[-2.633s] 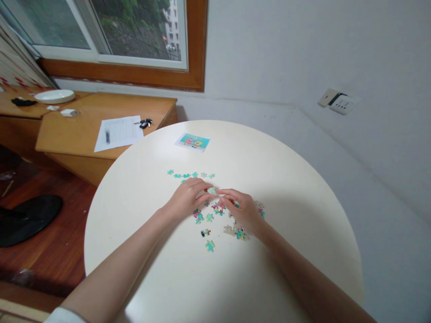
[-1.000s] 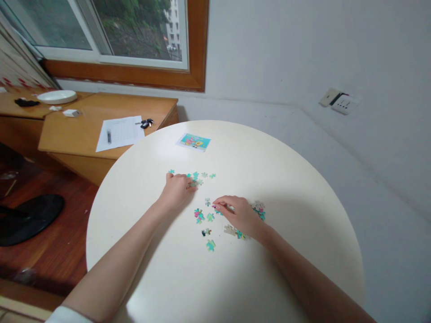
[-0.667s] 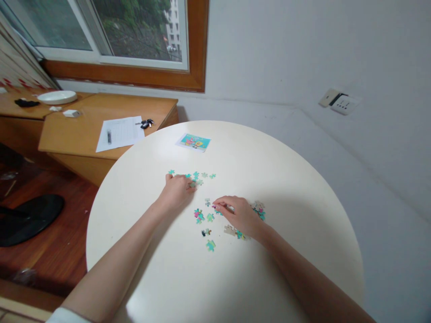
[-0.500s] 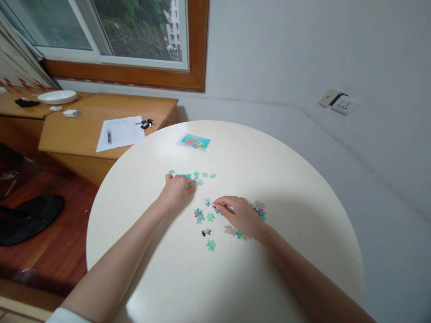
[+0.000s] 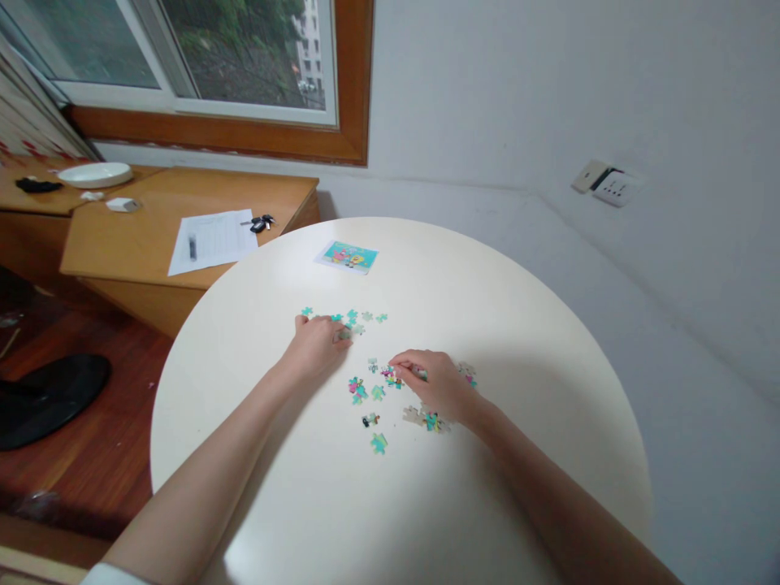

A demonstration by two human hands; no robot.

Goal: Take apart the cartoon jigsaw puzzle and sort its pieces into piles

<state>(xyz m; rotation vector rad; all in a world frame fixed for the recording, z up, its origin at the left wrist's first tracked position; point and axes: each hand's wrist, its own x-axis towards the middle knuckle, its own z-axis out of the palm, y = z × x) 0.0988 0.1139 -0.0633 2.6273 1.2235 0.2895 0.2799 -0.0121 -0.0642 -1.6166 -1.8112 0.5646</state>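
Note:
My left hand (image 5: 317,345) rests palm down on the round cream table (image 5: 517,341), fingers curled over teal puzzle pieces (image 5: 353,318) in a short row. Whether it holds one is hidden. My right hand (image 5: 432,382) lies to the right, thumb and fingers pinched on a small puzzle piece (image 5: 391,375) at the edge of a loose scatter of coloured pieces (image 5: 366,392). More pieces (image 5: 426,419) show beside and under that hand.
A small picture card (image 5: 347,256) lies at the table's far side. To the left stands a wooden desk (image 5: 146,236) with a paper sheet (image 5: 210,240), keys (image 5: 262,222) and a white plate (image 5: 94,174). A wall socket (image 5: 606,183) is at the right.
Since the earliest frame my left hand has moved up and left from the middle to the teal row. My right hand stayed by the scatter. The last second shows only a slight camera shift.

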